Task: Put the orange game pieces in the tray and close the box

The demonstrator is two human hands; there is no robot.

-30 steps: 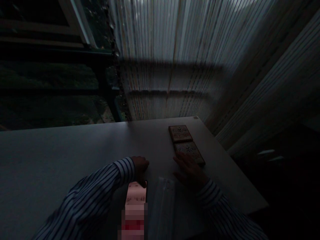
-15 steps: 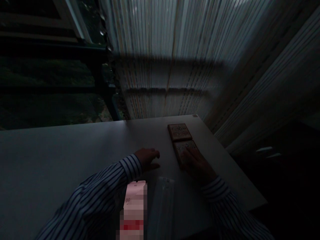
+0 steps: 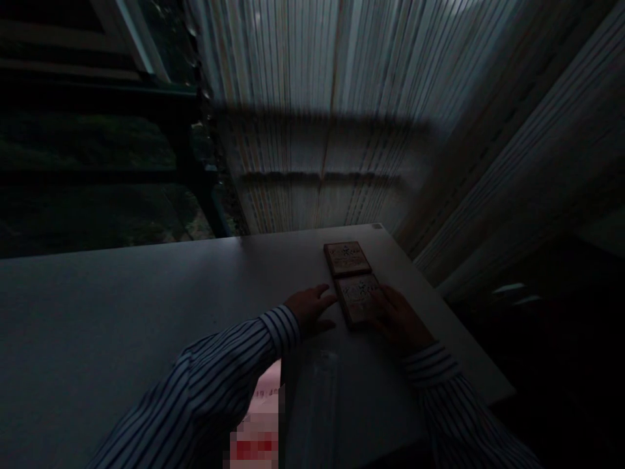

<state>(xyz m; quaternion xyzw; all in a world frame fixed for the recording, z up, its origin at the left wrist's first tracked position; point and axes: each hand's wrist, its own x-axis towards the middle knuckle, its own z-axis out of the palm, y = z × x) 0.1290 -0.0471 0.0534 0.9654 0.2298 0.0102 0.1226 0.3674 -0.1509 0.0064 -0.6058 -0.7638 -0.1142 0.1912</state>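
Observation:
Two square brown boxes with printed or carved tops lie end to end on the white table. The nearer box sits between my hands, and the farther box adjoins its back edge. My right hand rests at the right side of the nearer box, with its fingertips on the top; its thumb is hard to see in the dark. Just left of that box, my left hand is open with fingers and thumb apart, holding nothing.
A lit phone lies partly under my left sleeve. Beside it on the table is a clear plastic sleeve or case. A striped curtain hangs behind the table, and a dark railing stands outside at left.
My left hand has moved right, close to the nearer box. My right hand has shifted from over its top to its right side. My left sleeve covers more of the phone.

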